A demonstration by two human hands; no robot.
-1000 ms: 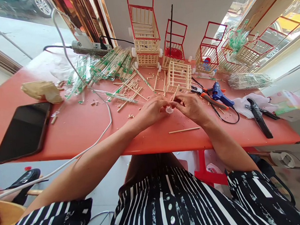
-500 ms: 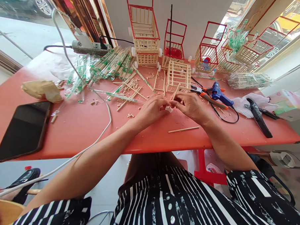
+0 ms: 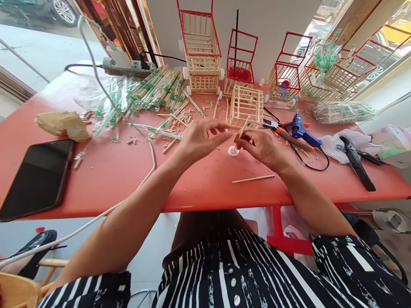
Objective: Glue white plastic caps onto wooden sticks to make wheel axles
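Stick (image 3: 245, 124) stands tilted in the right hand (image 3: 262, 144), whose fingers are clamped on it, with a white disc (image 3: 233, 151) at its lower end, though whether the two are fixed together I cannot tell; the left hand (image 3: 204, 138) is just beside, thumb and fingers apart, holding nothing. On the table (image 3: 200, 190) behind them, a frame (image 3: 248, 103) looks joined but shows no red trim, unlike the finished-looking carts (image 3: 204, 61) farther back; a second stick (image 3: 253, 179) lies loose near the front edge.
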